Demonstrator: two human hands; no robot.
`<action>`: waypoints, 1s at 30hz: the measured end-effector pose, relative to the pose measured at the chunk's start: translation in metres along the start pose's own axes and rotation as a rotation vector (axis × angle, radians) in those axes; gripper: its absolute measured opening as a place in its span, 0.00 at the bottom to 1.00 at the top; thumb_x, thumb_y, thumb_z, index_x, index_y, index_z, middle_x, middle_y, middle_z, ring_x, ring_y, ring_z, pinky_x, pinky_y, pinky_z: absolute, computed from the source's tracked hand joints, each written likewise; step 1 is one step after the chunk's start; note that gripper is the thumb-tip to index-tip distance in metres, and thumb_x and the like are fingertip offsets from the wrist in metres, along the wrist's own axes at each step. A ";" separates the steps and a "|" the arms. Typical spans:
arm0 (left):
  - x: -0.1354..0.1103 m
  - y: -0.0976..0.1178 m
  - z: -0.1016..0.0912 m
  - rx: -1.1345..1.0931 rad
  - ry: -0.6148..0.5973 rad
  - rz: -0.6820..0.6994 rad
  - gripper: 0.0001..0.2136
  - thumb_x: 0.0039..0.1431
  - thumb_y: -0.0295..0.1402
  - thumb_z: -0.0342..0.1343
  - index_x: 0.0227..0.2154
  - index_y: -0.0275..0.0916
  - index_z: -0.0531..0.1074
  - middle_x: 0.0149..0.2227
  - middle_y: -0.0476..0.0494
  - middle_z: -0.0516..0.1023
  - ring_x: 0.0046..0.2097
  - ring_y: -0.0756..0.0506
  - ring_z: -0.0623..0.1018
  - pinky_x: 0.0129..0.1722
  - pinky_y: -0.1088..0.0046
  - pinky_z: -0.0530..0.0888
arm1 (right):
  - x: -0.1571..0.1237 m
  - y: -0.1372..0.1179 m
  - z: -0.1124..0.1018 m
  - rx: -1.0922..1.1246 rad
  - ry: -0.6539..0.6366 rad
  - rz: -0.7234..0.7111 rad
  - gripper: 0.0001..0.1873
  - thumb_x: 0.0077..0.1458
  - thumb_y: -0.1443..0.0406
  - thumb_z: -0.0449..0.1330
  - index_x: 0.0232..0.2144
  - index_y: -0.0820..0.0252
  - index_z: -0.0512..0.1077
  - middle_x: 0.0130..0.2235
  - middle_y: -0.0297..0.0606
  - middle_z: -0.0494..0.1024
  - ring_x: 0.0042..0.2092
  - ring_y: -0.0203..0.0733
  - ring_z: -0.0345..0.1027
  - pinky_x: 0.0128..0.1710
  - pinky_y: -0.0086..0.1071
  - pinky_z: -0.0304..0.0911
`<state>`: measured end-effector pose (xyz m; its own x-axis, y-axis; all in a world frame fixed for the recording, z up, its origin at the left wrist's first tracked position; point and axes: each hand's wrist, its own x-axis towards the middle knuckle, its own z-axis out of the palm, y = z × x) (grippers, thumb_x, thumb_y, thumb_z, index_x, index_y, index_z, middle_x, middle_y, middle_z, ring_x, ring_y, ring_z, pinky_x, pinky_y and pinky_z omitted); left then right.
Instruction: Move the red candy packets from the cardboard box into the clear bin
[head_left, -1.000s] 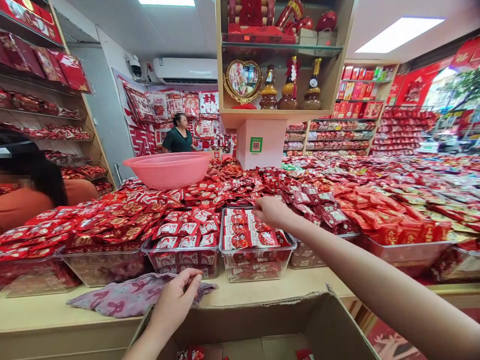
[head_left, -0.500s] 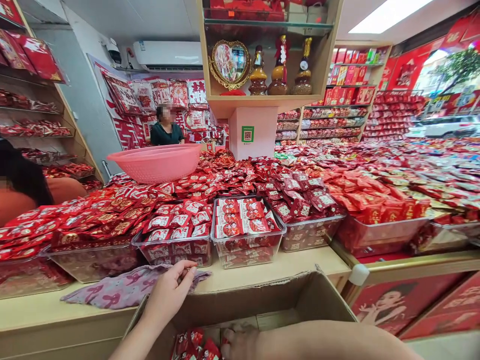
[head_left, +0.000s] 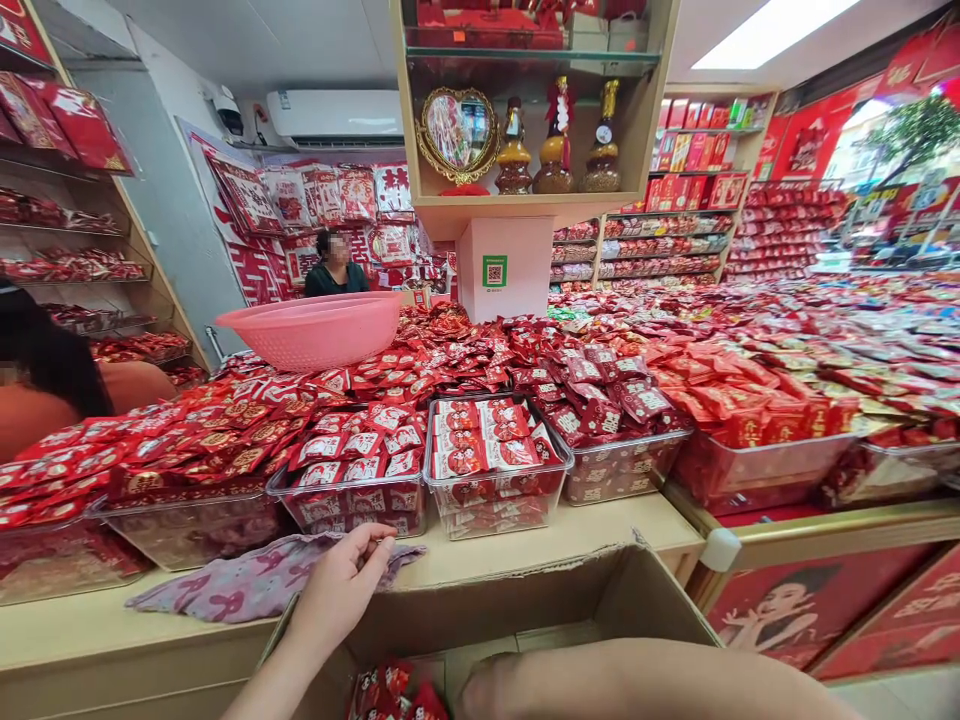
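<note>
My left hand [head_left: 341, 590] curls over the left rim of an open cardboard box [head_left: 525, 605], fingers bent around the edge, next to a purple patterned cloth [head_left: 247, 580]. My right hand [head_left: 487, 690] reaches down into the box near several red sweet packets [head_left: 390, 692] on its bottom; its fingers are cut off by the frame edge. Behind the box stands a clear plastic bin [head_left: 495, 495] filled with red and white packets.
More clear bins [head_left: 352, 500] of red packets line the wooden counter edge [head_left: 600, 530]. A pink basket [head_left: 315, 330] sits on the heap behind. A person in orange [head_left: 67, 385] is at the left, another person [head_left: 335, 270] stands at the back. Shelves surround the display.
My right hand has left the packets in the clear bin and dropped into the cardboard box. The camera has tilted slightly. My left hand has stayed on the box rim.
</note>
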<state>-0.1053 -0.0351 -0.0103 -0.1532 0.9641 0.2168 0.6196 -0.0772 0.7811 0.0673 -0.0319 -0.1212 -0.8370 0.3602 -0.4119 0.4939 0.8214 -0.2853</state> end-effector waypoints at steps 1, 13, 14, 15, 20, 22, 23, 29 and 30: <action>0.000 0.001 -0.001 -0.026 0.002 -0.003 0.13 0.47 0.43 0.52 0.30 0.40 0.72 0.25 0.49 0.74 0.27 0.47 0.73 0.27 0.74 0.69 | -0.011 -0.006 -0.016 -0.083 -0.070 -0.004 0.06 0.40 0.72 0.56 0.23 0.64 0.72 0.21 0.41 0.72 0.21 0.40 0.64 0.15 0.28 0.54; -0.034 0.054 0.017 -0.515 -0.225 -0.129 0.19 0.52 0.48 0.45 0.36 0.38 0.69 0.24 0.49 0.74 0.23 0.50 0.72 0.20 0.78 0.67 | -0.088 0.001 -0.115 1.239 0.530 -0.117 0.19 0.44 0.53 0.57 0.28 0.64 0.62 0.26 0.34 0.69 0.22 0.29 0.62 0.21 0.23 0.57; -0.035 0.058 0.022 -0.483 -0.184 -0.137 0.17 0.51 0.46 0.48 0.36 0.39 0.69 0.22 0.51 0.72 0.22 0.50 0.71 0.19 0.78 0.67 | -0.085 0.001 -0.112 1.260 0.545 -0.131 0.20 0.43 0.51 0.56 0.28 0.64 0.62 0.25 0.33 0.69 0.22 0.29 0.62 0.20 0.23 0.57; -0.036 0.060 0.026 -0.467 -0.160 -0.133 0.15 0.51 0.45 0.49 0.35 0.39 0.69 0.23 0.52 0.72 0.24 0.50 0.71 0.21 0.77 0.69 | -0.082 0.001 -0.110 1.263 0.574 -0.123 0.21 0.44 0.50 0.56 0.28 0.63 0.61 0.24 0.32 0.68 0.21 0.29 0.61 0.19 0.23 0.56; -0.040 0.062 0.034 -0.388 -0.063 -0.087 0.14 0.51 0.43 0.50 0.36 0.40 0.69 0.27 0.50 0.71 0.28 0.48 0.70 0.23 0.75 0.73 | -0.069 -0.007 -0.099 1.179 0.780 -0.030 0.23 0.49 0.46 0.46 0.25 0.62 0.59 0.20 0.29 0.62 0.18 0.27 0.55 0.16 0.21 0.52; -0.041 0.061 0.035 -0.384 -0.044 -0.079 0.14 0.51 0.43 0.50 0.35 0.40 0.69 0.28 0.49 0.71 0.28 0.48 0.71 0.22 0.75 0.73 | -0.066 -0.008 -0.096 1.152 0.831 -0.050 0.23 0.51 0.47 0.44 0.23 0.62 0.59 0.19 0.29 0.60 0.18 0.27 0.54 0.17 0.22 0.53; -0.041 0.061 0.035 -0.393 -0.040 -0.080 0.14 0.51 0.44 0.50 0.35 0.39 0.69 0.27 0.50 0.71 0.27 0.48 0.70 0.21 0.76 0.73 | -0.066 -0.009 -0.094 1.149 0.855 -0.059 0.24 0.52 0.48 0.43 0.22 0.62 0.59 0.19 0.30 0.60 0.19 0.27 0.54 0.17 0.22 0.53; -0.043 0.059 0.037 -0.462 -0.031 -0.109 0.14 0.51 0.45 0.49 0.33 0.40 0.68 0.18 0.55 0.66 0.19 0.51 0.67 0.17 0.77 0.71 | -0.066 -0.018 -0.090 1.297 0.909 -0.070 0.24 0.52 0.47 0.41 0.22 0.61 0.59 0.19 0.31 0.61 0.19 0.30 0.56 0.17 0.24 0.54; -0.043 0.059 0.037 -0.462 -0.023 -0.110 0.14 0.51 0.46 0.49 0.33 0.40 0.68 0.17 0.55 0.66 0.19 0.51 0.67 0.17 0.77 0.70 | -0.066 -0.020 -0.089 1.314 0.909 -0.076 0.25 0.52 0.47 0.41 0.23 0.61 0.59 0.19 0.31 0.61 0.19 0.30 0.56 0.17 0.24 0.54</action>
<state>-0.0340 -0.0719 0.0051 -0.1786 0.9779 0.1091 0.1921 -0.0741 0.9786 0.0918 -0.0327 -0.0113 -0.4866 0.8641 0.1286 -0.1050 0.0883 -0.9905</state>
